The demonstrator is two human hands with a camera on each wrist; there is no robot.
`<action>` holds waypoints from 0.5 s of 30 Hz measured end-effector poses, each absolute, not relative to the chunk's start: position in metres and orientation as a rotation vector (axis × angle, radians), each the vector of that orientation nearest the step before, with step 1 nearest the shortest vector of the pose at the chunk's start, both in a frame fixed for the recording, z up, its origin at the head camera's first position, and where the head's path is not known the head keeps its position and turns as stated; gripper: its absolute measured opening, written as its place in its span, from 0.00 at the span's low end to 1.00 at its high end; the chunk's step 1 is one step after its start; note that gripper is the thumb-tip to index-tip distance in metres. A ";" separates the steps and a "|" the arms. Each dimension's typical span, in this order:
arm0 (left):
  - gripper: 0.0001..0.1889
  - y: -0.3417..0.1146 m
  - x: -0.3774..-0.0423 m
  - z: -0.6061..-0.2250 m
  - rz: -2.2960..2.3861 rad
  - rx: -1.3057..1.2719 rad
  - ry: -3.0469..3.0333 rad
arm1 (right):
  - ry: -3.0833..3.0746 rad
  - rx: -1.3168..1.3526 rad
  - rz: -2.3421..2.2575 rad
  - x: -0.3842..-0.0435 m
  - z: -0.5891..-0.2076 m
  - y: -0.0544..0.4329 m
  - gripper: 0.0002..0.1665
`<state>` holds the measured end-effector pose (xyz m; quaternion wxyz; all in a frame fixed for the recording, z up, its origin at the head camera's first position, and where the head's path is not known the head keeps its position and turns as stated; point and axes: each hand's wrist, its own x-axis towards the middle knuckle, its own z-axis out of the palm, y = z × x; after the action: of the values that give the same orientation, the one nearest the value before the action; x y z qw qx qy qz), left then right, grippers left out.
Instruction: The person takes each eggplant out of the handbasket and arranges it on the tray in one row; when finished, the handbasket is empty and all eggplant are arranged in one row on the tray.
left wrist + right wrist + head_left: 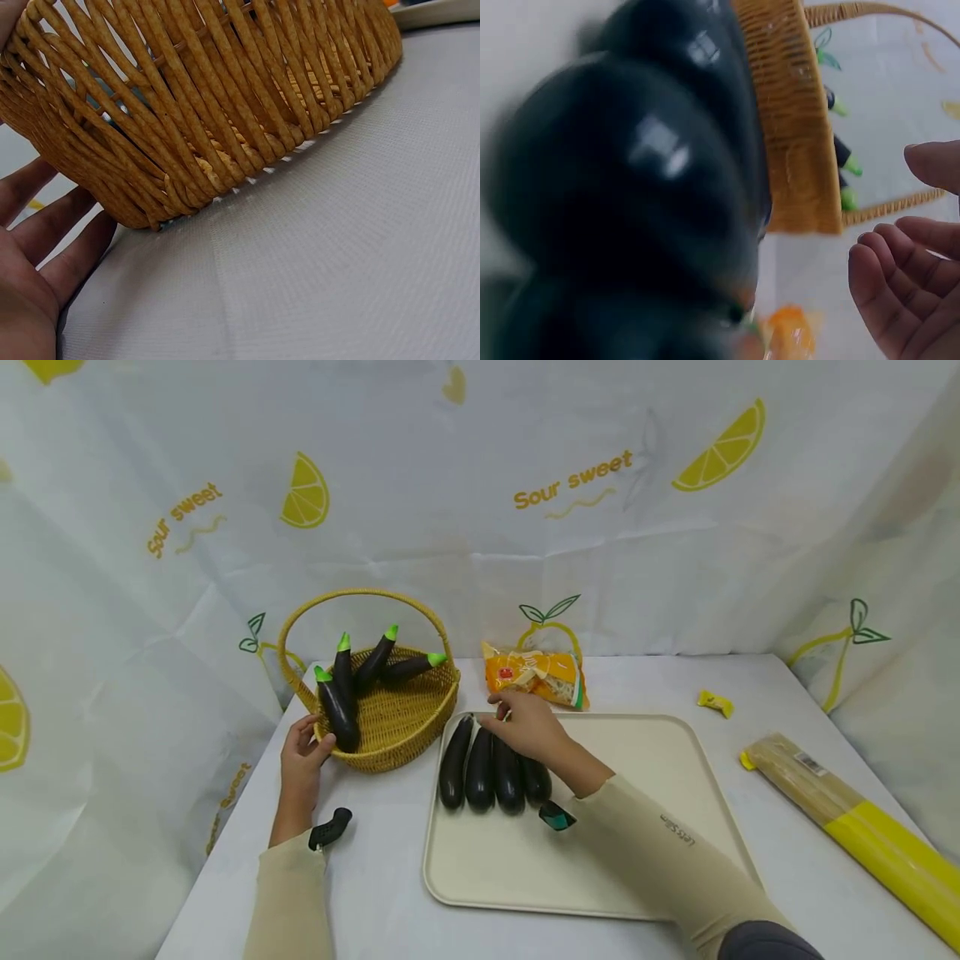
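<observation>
A wicker basket (397, 756) with a tall handle stands at the left, holding several dark eggplants (341, 714) with bright green stem ends. My left hand (302, 768) touches its left side, thumb by the rim; the left wrist view shows straight, spread fingers (56, 221) against the weave. Several more eggplants (480, 772) lie side by side on a beige tray (600, 877). Over their stem ends hovers my right hand (528, 727), its fingers loosely bent. Nothing sits between those fingers in the right wrist view, where dark eggplants (652, 150) loom close and blurred.
Behind the tray lies an orange snack bag (536, 675). A small yellow wrapped packet (716, 703) and a long yellow-and-clear package (847, 818) lie to the right. A printed white cloth (465, 468) hangs behind the table.
</observation>
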<state>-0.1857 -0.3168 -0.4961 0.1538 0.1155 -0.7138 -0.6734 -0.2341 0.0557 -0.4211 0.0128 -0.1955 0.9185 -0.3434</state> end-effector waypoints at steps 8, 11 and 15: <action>0.28 -0.318 -0.188 -0.495 -1.954 0.314 -2.010 | 2.699 -0.793 -1.124 -0.255 -0.404 -0.013 0.25; 0.28 -0.319 -0.188 -0.497 -1.961 0.312 -2.010 | 2.639 -0.736 -1.232 -0.264 -0.404 -0.036 0.28; 0.28 -0.319 -0.187 -0.497 -1.958 0.324 -2.019 | 2.511 -0.495 -1.459 -0.274 -0.411 -0.060 0.42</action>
<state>-0.1874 -0.3193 -0.4974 0.1545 0.1130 -0.7047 -0.6832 -0.2745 -0.0598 -0.4114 0.0976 -0.1673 0.8482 -0.4930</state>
